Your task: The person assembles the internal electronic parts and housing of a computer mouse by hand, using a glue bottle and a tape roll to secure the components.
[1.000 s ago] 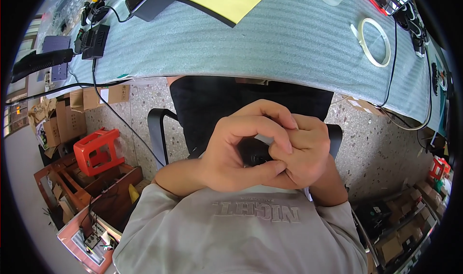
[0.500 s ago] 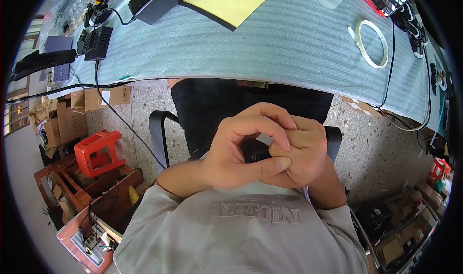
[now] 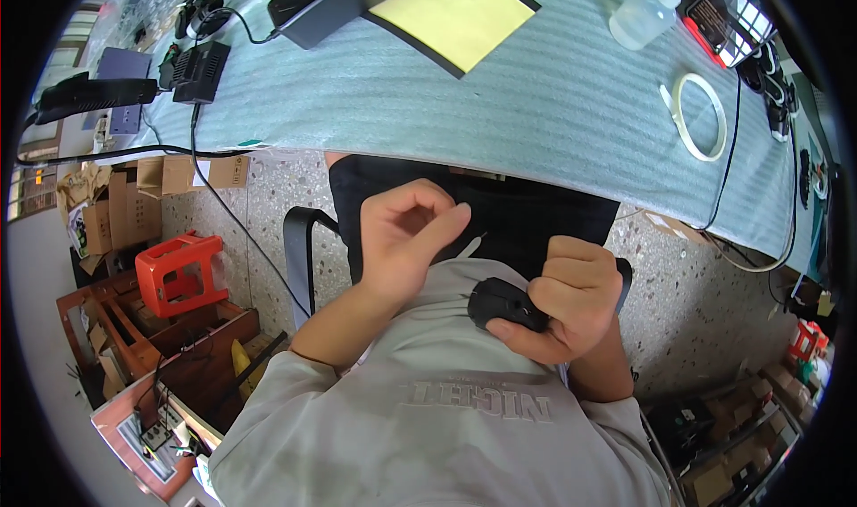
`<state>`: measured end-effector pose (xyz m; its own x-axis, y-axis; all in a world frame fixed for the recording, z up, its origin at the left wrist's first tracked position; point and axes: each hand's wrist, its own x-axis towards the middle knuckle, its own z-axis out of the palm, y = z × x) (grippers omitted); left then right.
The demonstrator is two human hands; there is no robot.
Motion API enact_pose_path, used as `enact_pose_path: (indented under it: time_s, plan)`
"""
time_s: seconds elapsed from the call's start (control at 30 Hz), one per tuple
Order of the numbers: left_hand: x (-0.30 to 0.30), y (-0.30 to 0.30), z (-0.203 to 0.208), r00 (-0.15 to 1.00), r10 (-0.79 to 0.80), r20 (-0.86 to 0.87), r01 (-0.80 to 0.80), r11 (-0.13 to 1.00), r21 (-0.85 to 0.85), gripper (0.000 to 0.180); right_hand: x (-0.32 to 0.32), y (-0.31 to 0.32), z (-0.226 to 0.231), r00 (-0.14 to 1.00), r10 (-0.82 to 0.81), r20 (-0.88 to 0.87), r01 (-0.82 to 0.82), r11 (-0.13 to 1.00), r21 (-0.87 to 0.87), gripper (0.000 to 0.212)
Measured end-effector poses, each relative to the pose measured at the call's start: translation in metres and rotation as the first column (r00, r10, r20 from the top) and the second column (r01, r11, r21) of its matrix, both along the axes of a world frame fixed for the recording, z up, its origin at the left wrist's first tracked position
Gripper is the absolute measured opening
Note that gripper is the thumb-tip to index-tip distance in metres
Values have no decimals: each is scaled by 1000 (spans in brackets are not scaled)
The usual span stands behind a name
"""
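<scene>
My right hand (image 3: 578, 300) is wrapped round a small black rounded device (image 3: 502, 305), about palm-sized and shaped rather like a computer mouse. The device juts out to the left of my fist, above the front of my shirt, with my thumb along its near side. Off to the left and apart from it, my left hand (image 3: 402, 239) is raised over my lap. Its fingers are curled and the thumb presses toward the index finger. Whatever may be pinched there is hidden or too small to make out.
Ahead is a table (image 3: 402, 119) covered in pale foam sheet. On it are a yellow pad (image 3: 455, 20), a squeeze bottle (image 3: 641, 18), a roll of tape (image 3: 683, 119) and a black adapter (image 3: 200, 71). A cable (image 3: 241, 221) hangs at left near a red stool (image 3: 181, 275).
My hands were together around the black device; now they are apart. The left hand has moved left and off it, while the right keeps hold of it. The view has shifted slightly.
</scene>
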<state>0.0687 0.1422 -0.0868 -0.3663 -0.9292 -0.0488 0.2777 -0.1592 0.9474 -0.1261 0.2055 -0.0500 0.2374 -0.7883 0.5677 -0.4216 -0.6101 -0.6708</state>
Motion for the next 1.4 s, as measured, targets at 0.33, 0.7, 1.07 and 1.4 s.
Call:
enact_pose_path:
  time_s: [0.33, 0.7, 1.07, 1.4]
  plan:
    - [-17, -18, -14, 966, 260, 11, -259, 960, 108, 10, -2, -3, 5, 999, -14, 42, 13, 999, 33, 49]
    - [4, -6, -3, 963, -233, 136, 236, 972, -13, 29, 1, -11, -45, 573, -381, 726, -525, 509, 682, 34]
    - [1, -6, -6, 949, -315, -6, 315, 949, 1, 41, -3, -25, -15, -99, -750, 654, -735, 498, 459, 53]
    - [-1, 6, 0, 939, -325, 115, 329, 944, -17, 11, -5, 26, -32, 495, -505, 707, -171, 741, 649, 30]
